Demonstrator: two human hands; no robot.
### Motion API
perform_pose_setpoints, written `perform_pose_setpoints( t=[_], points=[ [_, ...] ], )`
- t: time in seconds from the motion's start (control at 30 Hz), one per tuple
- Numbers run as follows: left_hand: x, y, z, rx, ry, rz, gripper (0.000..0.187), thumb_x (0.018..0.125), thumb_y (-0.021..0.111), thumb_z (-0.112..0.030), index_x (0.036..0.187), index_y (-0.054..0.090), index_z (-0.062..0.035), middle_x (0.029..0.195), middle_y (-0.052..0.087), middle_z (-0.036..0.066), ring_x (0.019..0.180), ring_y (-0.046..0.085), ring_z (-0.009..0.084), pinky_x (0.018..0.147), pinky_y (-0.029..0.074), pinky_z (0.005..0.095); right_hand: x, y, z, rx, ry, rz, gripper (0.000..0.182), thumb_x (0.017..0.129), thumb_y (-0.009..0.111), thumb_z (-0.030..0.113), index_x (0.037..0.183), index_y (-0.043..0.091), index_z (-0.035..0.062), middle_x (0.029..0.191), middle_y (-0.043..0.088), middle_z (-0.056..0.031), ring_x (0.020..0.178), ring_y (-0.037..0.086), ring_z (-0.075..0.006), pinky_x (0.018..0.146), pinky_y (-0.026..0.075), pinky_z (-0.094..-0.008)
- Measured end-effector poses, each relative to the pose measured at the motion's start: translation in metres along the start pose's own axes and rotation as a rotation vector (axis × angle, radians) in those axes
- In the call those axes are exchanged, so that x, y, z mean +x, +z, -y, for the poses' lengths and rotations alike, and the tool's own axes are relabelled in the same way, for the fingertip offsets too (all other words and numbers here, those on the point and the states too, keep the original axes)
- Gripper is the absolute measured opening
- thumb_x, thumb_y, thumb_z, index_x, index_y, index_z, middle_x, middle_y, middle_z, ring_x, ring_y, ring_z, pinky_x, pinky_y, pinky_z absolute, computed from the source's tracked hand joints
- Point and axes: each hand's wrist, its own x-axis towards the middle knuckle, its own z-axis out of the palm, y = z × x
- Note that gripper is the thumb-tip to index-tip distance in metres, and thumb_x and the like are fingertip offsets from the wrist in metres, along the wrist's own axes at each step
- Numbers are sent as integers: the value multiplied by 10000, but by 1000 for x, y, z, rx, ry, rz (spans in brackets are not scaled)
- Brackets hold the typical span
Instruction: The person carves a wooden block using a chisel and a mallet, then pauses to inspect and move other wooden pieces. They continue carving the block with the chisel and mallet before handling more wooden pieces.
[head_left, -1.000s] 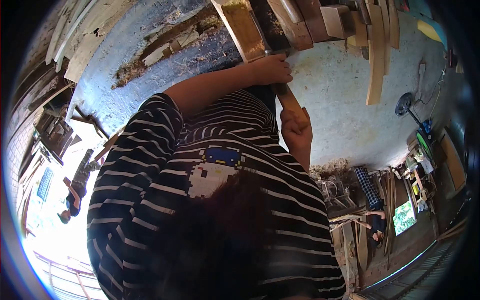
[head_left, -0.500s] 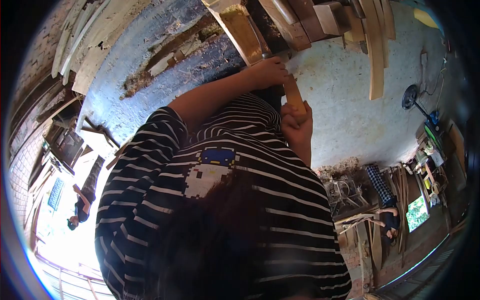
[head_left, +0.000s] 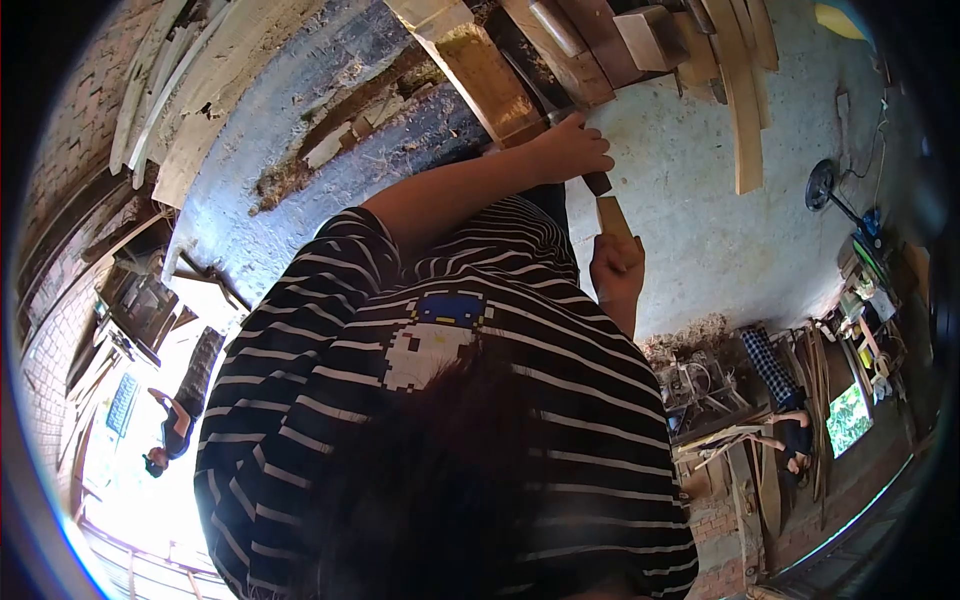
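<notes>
My left hand (head_left: 572, 148) is closed around a chisel; the dark butt of its handle (head_left: 597, 183) sticks out below the fist, and a thin shaft runs up the other way. The tool's tip is hard to make out against a long wooden beam (head_left: 480, 75) with a hollowed, roughly cut face. Lower right, my right hand (head_left: 618, 265) is wrapped round the bottom of a pale wooden block (head_left: 613, 217). The block's upper end is close to the handle's butt, with a small gap between them.
Wood pieces (head_left: 650, 40) and long planks (head_left: 738, 100) lie beyond my hands. Shavings fill a worn hollow (head_left: 345, 135) in the floor at left. A stand fan (head_left: 822, 185) is at right. One person (head_left: 175, 425) is far left, another (head_left: 795, 430) far right.
My right hand and the wooden block have drawn back from the left hand, opening a gap. The chisel handle's dark butt now shows below my left fist. The view has shifted slightly.
</notes>
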Motion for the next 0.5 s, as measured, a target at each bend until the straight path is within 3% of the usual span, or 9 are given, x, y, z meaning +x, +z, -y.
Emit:
perform_pose_setpoints(
  t=[0.3, 0.37, 0.5],
  points=[
    [-3, 1, 15, 77, 6, 55, 157, 822, 493, -186, 956, 562, -231, 884, 545, -36, 940, 535, 122, 788, 358, 345, 9, -1, -22, -35, 88, 3, 335, 852, 504, 299, 971, 441, -8, 722, 430, -74, 612, 450, -115, 373, 344, -185],
    [-3, 4, 15, 86, 6, 69, 155, 825, 492, -189, 957, 563, -225, 891, 546, -34, 934, 533, 126, 781, 358, 348, 7, -1, -21, -34, 98, -43, 304, 831, 582, 225, 962, 431, -3, 695, 425, -56, 581, 428, -121, 384, 330, -209],
    [-5, 0, 13, 75, 5, 107, 162, 808, 509, -191, 959, 560, -216, 906, 546, -25, 943, 530, 134, 788, 355, 359, 0, 5, -25, 3, 95, -76, 293, 818, 593, 211, 958, 433, 9, 695, 426, -55, 575, 424, -115, 383, 325, -210]
  ],
)
